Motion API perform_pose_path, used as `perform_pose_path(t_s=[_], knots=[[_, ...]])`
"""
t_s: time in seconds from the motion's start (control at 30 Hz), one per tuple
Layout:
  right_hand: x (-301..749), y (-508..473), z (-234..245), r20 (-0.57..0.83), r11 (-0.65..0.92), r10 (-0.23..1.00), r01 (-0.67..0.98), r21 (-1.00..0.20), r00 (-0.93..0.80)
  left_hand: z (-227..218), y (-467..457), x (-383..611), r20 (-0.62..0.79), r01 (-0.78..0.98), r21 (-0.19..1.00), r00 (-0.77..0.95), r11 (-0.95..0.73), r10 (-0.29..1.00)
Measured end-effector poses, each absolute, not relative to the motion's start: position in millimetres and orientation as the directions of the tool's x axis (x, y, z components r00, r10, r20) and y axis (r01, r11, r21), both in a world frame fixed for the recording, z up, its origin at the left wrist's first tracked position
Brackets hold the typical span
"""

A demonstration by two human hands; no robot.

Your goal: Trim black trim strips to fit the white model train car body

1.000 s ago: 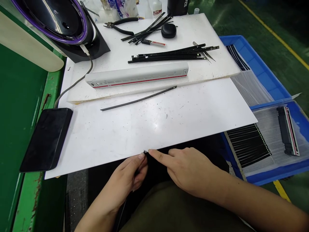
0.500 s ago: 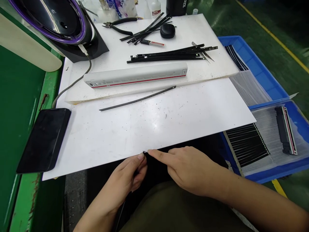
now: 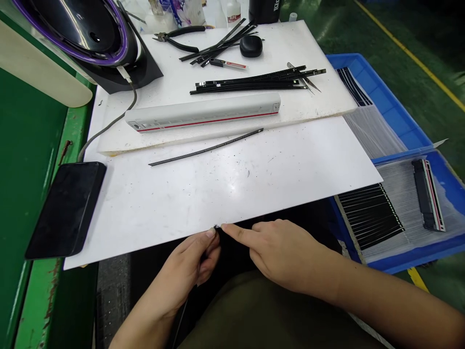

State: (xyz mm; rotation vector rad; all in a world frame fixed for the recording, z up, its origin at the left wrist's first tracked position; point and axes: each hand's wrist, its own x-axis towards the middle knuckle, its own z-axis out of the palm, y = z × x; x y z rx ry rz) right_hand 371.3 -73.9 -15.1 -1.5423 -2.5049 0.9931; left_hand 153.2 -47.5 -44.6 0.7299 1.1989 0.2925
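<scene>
The person's left hand (image 3: 198, 257) is pinching a small dark piece (image 3: 217, 227) between thumb and bent fingers, only its tip showing at the front edge of the white board (image 3: 181, 203). A thin dark line is hanging below that hand; I can't tell whether it is part of the same piece. The right hand (image 3: 279, 247) is holding its index finger straight out against or just beside that tip, its other fingers curling under; whether they are gripping anything I can't tell. The pinch seems to be steadying the end for that fingertip.

Ahead of the hands, one narrow black strip (image 3: 205, 148) is lying by itself, easy to see against the white. Behind it, a red-striped train carriage shell (image 3: 203, 112) is resting lengthwise on a thick foam slab (image 3: 290, 43), probably for cushioning. Farther back, a bundle of black strips (image 3: 247, 87) is lying across from tweezers (image 3: 313, 86), with diagonal cutters (image 3: 185, 31) spreading their handles at the back left. On the right, a blue bin (image 3: 414, 259) is sitting beside the right forearm, seemingly to keep its contents within reach.
</scene>
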Motion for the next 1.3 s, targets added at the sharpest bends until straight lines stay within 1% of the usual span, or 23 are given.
perform_pose_path(t_s=[0.13, 0.3, 0.4, 0.5, 0.67, 0.87, 1.13, 1.3], knots=[[372.4, -74.0, -18.3, -0.292, 0.284, 0.818, 0.789, -0.545, -0.496, -44.1, -46.7, 154.2, -0.731, 0.168, 0.659, 0.371, 0.733, 0.572], [373.6, -73.1, -18.4, -0.272, 0.264, 0.811, 0.74, -0.619, -0.517, -42.6, -46.3, 155.0, -0.727, 0.179, 0.667, 0.372, 0.724, 0.577], [372.9, -73.4, -15.4, -0.254, 0.266, 0.811, 0.719, -0.642, -0.526, -42.7, -46.7, 154.9, -0.73, 0.191, 0.665, 0.366, 0.722, 0.577], [372.2, -73.2, -12.6, -0.253, 0.265, 0.809, 0.713, -0.649, -0.531, -43.8, -47.3, 153.9, -0.734, 0.187, 0.66, 0.37, 0.728, 0.57], [372.6, -71.9, -12.9, -0.283, 0.221, 0.818, 0.728, -0.649, -0.501, -45.2, -47.1, 152.5, -0.727, 0.155, 0.656, 0.392, 0.739, 0.563], [371.4, -71.6, -14.4, -0.299, 0.214, 0.807, 0.723, -0.657, -0.51, -43.8, -47.3, 153.2, -0.74, 0.163, 0.643, 0.386, 0.749, 0.551], [369.7, -70.0, -12.1, -0.324, 0.225, 0.795, 0.746, -0.626, -0.512, -44.1, -49.6, 153.7, -0.733, 0.195, 0.665, 0.359, 0.721, 0.578], [369.7, -72.6, -14.7, -0.299, 0.28, 0.81, 0.78, -0.56, -0.505, -42.9, -48.0, 155.5, -0.735, 0.211, 0.666, 0.353, 0.716, 0.579]])
